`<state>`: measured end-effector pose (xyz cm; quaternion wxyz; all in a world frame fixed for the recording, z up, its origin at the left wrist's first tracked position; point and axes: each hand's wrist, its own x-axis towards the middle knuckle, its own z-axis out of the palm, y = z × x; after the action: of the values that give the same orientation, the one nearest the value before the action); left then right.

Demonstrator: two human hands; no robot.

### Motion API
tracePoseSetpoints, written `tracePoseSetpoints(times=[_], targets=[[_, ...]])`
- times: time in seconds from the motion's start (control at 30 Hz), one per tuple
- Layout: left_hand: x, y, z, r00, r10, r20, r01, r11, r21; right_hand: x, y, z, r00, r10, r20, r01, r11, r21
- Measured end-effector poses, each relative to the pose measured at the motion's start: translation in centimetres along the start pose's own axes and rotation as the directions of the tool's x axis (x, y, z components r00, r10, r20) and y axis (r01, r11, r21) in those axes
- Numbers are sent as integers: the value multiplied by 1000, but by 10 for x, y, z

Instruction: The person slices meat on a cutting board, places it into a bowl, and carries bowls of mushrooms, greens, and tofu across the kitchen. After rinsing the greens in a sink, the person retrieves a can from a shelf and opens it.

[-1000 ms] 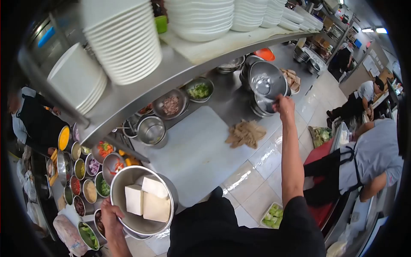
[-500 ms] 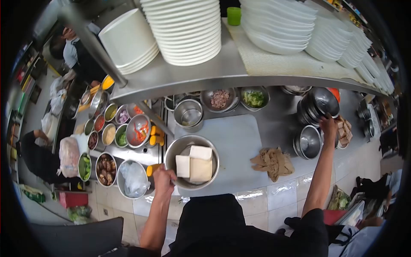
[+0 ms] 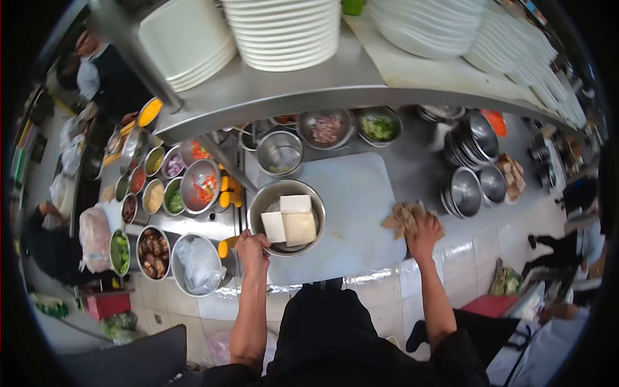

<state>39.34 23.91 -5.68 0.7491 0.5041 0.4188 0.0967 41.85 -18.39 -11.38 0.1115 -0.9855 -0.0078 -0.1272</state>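
A steel bowl [image 3: 256, 205] with white rectangular blocks that look like tofu [image 3: 298, 227] stands at the left of the white cutting board [image 3: 358, 213]. My left hand [image 3: 253, 249] is closed on the bowl's near-left rim. Just off the board's right edge, my right hand [image 3: 422, 237] grips a crumpled brown cloth [image 3: 405, 219]; the fingertips are partly lost in its folds. Behind the tofu bowl is a smaller steel pot [image 3: 280, 152].
Stacked steel bowls [image 3: 465, 192] stand at the right. Ingredient bowls [image 3: 200, 186] crowd the left counter. Overhead, a metal shelf [image 3: 290, 97] carries white dishes [image 3: 284, 32]. Another person [image 3: 48, 242] is at the far left, others at the right.
My right hand has left the stacked steel bowls, moved left and toward me, and taken hold of the brown cloth. My left hand stays on the tofu bowl's rim. The view has shifted slightly.
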Motion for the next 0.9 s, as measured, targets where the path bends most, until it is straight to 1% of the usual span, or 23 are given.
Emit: tracePoseSetpoints(times=[0.07, 0.13, 0.2, 0.27, 0.3, 0.33, 0.4, 0.43, 0.47, 0.5, 0.53, 0.57, 0.6, 0.63, 0.67, 0.7, 0.73, 0.77, 0.8, 0.83, 0.87, 0.9], targets=[[4, -6, -3, 992, 113, -53, -112, 993, 20, 13, 9, 12, 999, 54, 0, -54, 995, -89], [5, -8, -2, 990, 105, -90, -104, 994, 13, 28, 18, 33, 989, 116, -95, -133, 970, -205], [4, -5, -1, 983, 147, -107, -143, 989, 44, 40, 11, 40, 959, 236, -158, -262, 950, -171], [20, -12, -17, 989, 145, 16, -144, 988, -55, 51, -8, 37, 907, 379, -183, -409, 896, -172], [18, -7, -21, 988, 139, 66, -140, 990, 8, 48, -14, 34, 897, 398, -193, -430, 886, -174], [12, -5, -22, 986, 144, 82, -146, 989, 17, 46, -20, 32, 896, 403, -186, -434, 884, -175], [-9, 6, -11, 991, 121, 60, -117, 991, -64, 47, -22, 29, 888, 415, -197, -447, 879, -163], [5, 0, -41, 979, 50, 199, -54, 998, 14, 42, -20, 27, 908, 377, -183, -403, 904, -140], [-16, 8, -36, 987, 39, 158, -46, 998, 39, 37, -18, 25, 926, 337, -172, -359, 926, -119], [-48, 20, -27, 992, 30, 119, -37, 997, 62, 33, -20, 19, 923, 356, -143, -374, 919, -127], [-73, 26, -23, 995, 31, 94, -45, 988, 148, 30, -20, 19, 914, 369, -167, -390, 913, -121], [-91, 25, -21, 997, 39, 66, -54, 971, 234, 28, -20, 20, 915, 376, -147, -393, 913, -111], [-100, 17, -19, 994, 56, 89, -76, 969, 235, 29, -22, 21, 915, 383, -127, -395, 914, -96], [-107, 7, -18, 972, 34, 231, -109, 941, 321, 34, -24, 23, 907, 395, -145, -409, 909, -82], [-114, -2, -10, 932, -4, 362, -152, 903, 401, 40, -27, 23, 884, 455, -106, -459, 888, -17], [-119, -16, 8, 891, 1, 454, -213, 884, 417, 47, -27, 21, 861, 505, -62, -503, 863, 45], [-122, -33, 28, 844, 2, 537, -273, 863, 425, 52, -28, 18, 860, 505, -76, -502, 863, 56], [-125, -49, 55, 775, 15, 632, -376, 815, 441, 54, -30, 10, 865, 502, -9, -494, 854, 161], [-134, -56, 90, 750, -13, 662, -382, 808, 449, 50, -26, 0, 870, 490, 59, -487, 833, 263], [-146, -61, 126, 741, 12, 672, -455, 745, 487, 39, -18, -6, 872, 487, 54, -482, 833, 272], [-146, -73, 157, 692, 71, 718, -544, 705, 455, 27, -7, -13, 936, 349, 43, -322, 804, 500], [-147, -83, 187, 637, 125, 760, -627, 658, 417, 14, 6, -20, 978, 206, -5, -145, 707, 692]])
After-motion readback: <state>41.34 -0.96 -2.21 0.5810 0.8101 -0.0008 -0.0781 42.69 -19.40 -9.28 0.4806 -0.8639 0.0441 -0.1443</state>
